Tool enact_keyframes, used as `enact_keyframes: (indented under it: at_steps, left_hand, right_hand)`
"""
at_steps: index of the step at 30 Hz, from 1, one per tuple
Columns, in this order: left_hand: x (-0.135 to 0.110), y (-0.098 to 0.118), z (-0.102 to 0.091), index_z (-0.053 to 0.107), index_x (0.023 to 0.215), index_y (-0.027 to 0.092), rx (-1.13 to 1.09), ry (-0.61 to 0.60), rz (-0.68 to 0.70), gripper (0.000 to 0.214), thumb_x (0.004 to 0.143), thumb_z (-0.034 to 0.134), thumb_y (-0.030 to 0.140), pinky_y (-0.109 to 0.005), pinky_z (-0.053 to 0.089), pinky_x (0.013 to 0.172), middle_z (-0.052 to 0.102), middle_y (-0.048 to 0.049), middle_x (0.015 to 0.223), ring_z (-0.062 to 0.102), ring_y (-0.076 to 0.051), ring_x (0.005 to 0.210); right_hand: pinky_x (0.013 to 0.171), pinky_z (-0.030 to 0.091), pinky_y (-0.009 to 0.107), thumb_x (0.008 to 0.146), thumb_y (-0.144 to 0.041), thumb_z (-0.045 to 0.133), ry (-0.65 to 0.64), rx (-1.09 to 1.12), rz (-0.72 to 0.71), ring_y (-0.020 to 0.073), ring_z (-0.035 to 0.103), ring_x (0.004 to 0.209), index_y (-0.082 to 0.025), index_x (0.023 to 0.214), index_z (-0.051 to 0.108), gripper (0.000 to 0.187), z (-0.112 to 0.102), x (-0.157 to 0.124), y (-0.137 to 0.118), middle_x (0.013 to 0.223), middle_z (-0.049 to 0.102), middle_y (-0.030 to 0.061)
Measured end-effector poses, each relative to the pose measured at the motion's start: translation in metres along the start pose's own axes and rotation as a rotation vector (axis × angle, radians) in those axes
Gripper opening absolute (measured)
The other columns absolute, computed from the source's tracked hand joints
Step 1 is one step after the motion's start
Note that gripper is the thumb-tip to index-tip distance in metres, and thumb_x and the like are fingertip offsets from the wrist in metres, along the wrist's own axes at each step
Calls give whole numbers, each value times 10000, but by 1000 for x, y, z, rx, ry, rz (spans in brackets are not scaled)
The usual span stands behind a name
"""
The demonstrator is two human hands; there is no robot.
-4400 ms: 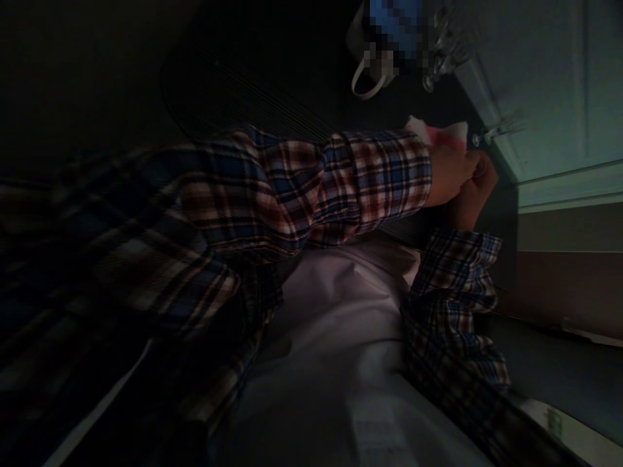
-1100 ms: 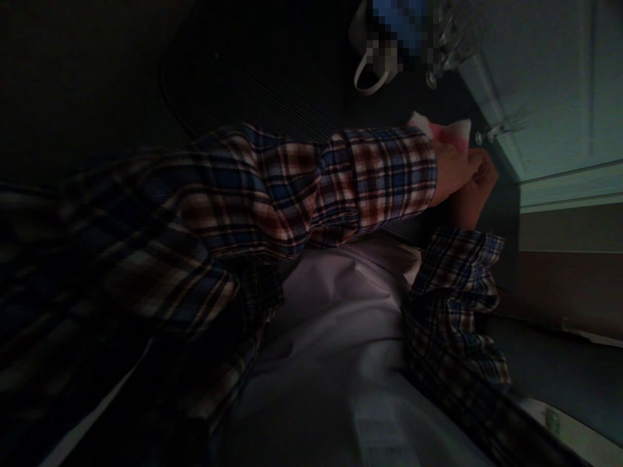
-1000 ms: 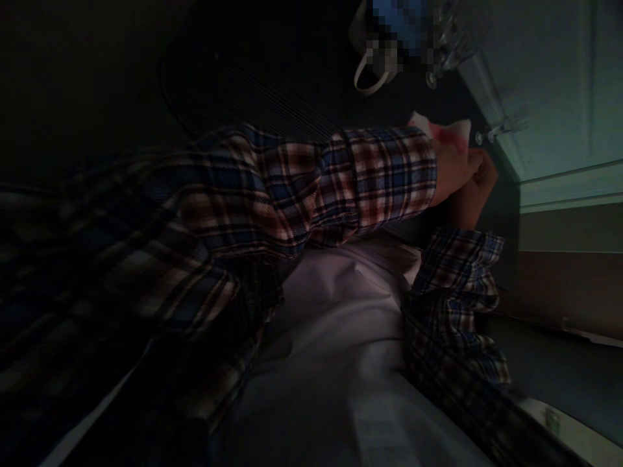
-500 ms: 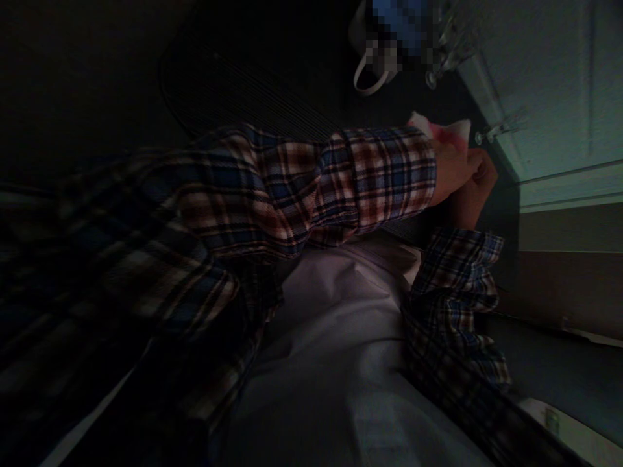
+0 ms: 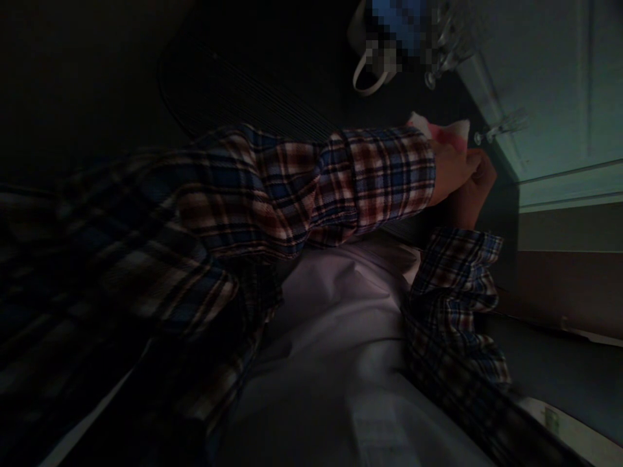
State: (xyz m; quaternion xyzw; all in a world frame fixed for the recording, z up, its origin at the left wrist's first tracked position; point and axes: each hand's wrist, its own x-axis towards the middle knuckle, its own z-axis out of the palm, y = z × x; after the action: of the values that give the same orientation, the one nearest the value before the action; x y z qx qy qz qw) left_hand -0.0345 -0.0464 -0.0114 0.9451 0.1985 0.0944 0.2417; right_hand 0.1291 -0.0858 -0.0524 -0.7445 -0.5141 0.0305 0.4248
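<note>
Dim room; plaid sleeve (image 5: 311, 188) blocks hands, mug (image 5: 372, 68) beyond.

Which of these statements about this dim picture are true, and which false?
1. Both arms wear plaid sleeves. True.
2. The two hands are far apart. False: the left hand and right hand are pressed together.
3. A pink and white cloth shows just beyond the hands. True.
4. A pale cup with a handle hangs directly below the hands. False: it is above them in the picture.
5. A metal handle sticks out of the pale panel near the hands. True.
</note>
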Motion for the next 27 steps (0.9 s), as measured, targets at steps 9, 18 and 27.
enact_keyframes:
  at_steps: [9, 18, 27]
  left_hand:
    - [8, -5, 11, 431, 1407, 88, -32, 68, 26, 503, 908, 368, 111, -470, 438, 974, 545, -181, 1235, 527, -276, 1181]
    - [9, -5, 9, 397, 1416, 124, 38, 61, 30, 505, 916, 326, 140, -447, 452, 995, 513, -138, 1304, 530, -260, 1192]
    - [6, -7, 10, 437, 1379, 99, -11, 86, 59, 456, 933, 346, 123, -442, 479, 955, 574, -180, 1160, 565, -256, 1172]
  right_hand:
    - [643, 248, 161, 756, -13, 459, -2, 3, 11, 2, 328, 641, -70, 702, 428, 85, 0, 2, 2, 653, 407, -29]
    - [627, 248, 150, 745, -108, 482, -5, 14, -21, 1, 328, 644, -69, 706, 440, 69, 0, 1, 7, 653, 405, -22]
    - [593, 262, 156, 685, -200, 452, -31, 25, 7, 13, 358, 637, -62, 773, 508, 173, -3, -4, 3, 662, 450, -7]
